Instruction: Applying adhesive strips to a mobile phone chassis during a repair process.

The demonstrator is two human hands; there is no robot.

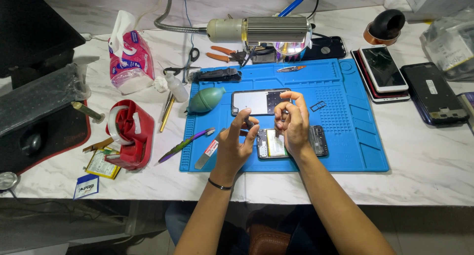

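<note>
Two hands over opened phone [291, 142] on blue mat [355, 136], left hand [236, 144] pinching small dark tool [248, 122], right hand [292, 121] fingers curled, pinching something too small to tell

This is a phone repair bench, the sort found in a small workshop or service shop. A blue repair mat [345, 136] with moulded trays covers the middle of a marble-look table [424, 181]. An opened phone [291, 143] lies on the mat with its insides showing, and a loose screen panel [256, 102] sits just behind it. Several more phones [382, 69] are stacked at the right. Pliers [227, 54], a green air blower [206, 100], a tape dispenser [129, 134] and a gooseneck work lamp [261, 30] stand around the mat.
</note>
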